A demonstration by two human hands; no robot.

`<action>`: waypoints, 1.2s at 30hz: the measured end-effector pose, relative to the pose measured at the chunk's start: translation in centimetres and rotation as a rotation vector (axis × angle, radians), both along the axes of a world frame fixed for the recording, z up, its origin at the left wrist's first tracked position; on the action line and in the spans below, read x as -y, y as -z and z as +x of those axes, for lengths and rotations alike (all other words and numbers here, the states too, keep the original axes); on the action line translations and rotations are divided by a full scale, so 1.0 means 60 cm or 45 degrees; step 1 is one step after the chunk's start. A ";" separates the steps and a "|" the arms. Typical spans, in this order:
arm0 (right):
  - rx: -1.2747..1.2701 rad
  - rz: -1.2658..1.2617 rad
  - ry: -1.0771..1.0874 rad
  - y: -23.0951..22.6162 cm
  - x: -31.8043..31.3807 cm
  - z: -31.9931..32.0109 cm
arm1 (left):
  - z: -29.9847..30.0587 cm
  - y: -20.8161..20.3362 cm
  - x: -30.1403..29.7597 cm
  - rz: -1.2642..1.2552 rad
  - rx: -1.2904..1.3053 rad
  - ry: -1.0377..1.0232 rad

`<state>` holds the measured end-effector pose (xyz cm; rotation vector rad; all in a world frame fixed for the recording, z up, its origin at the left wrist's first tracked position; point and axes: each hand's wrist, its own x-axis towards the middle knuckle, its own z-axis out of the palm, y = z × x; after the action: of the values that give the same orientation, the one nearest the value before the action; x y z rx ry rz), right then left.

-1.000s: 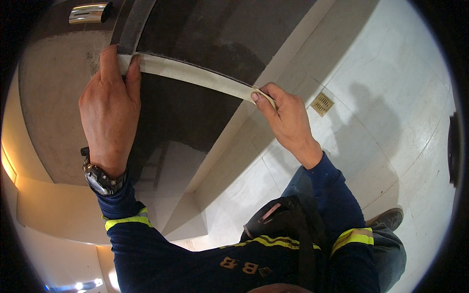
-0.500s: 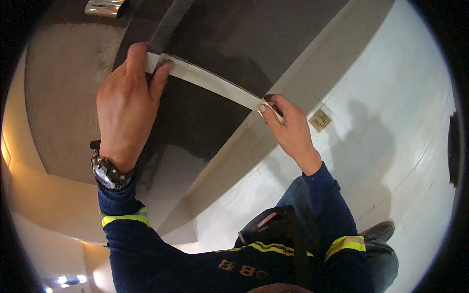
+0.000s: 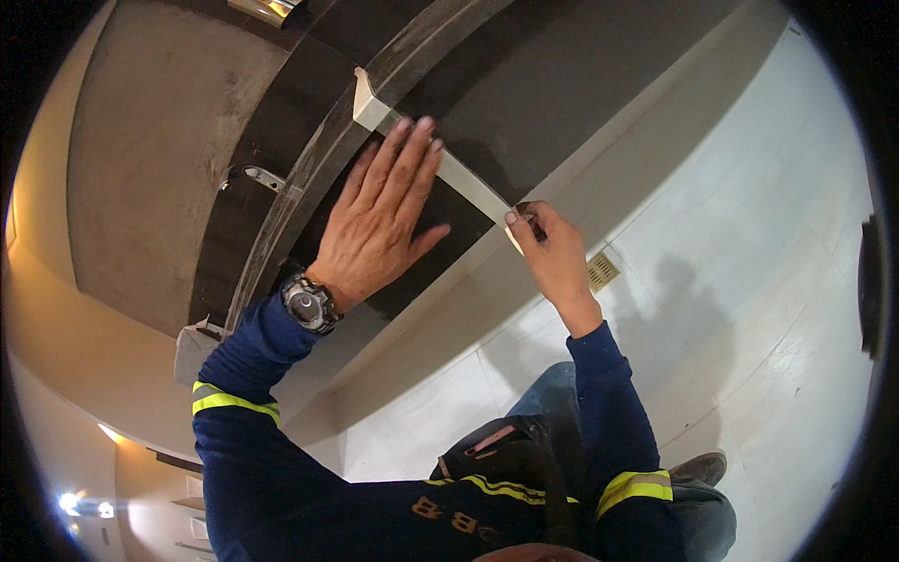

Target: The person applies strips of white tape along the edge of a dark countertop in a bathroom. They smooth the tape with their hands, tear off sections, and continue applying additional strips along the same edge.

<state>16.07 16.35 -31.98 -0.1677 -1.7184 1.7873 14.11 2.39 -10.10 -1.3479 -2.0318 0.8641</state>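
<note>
Pale tiled floor (image 3: 787, 309) lies right of a dark panel (image 3: 562, 75); across the panel we note a whitish strip (image 3: 473, 187), its upper-left end bent at the panel's edge; we record the left hand (image 3: 375, 211) open and flat, fingertips over the strip, though we cannot confirm whether they press it; we find the right hand (image 3: 554, 258) closed, pinching the strip near its lower-right end; beside that hand we observe a brass-coloured floor drain (image 3: 602, 272).
</note>
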 end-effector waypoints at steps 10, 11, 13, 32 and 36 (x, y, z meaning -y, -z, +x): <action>-0.007 0.007 -0.006 0.007 -0.012 0.006 | -0.025 0.107 0.005 -0.399 -0.060 0.036; -0.003 0.022 -0.002 0.007 -0.012 0.004 | -0.025 0.112 0.003 -0.478 -0.025 -0.015; 0.016 0.065 -0.006 0.008 -0.013 0.002 | -0.027 0.117 0.007 -0.478 0.048 0.064; -0.122 -0.065 -0.223 0.015 -0.018 -0.003 | 0.006 -0.094 -0.053 0.419 -0.110 -0.142; -0.132 -0.154 -0.404 0.018 -0.025 -0.003 | -0.004 -0.090 -0.058 0.422 -0.125 -0.177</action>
<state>15.87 17.82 -33.03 0.1541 -1.6336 2.0899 13.87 5.88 -4.68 -0.9755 -2.0986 0.6025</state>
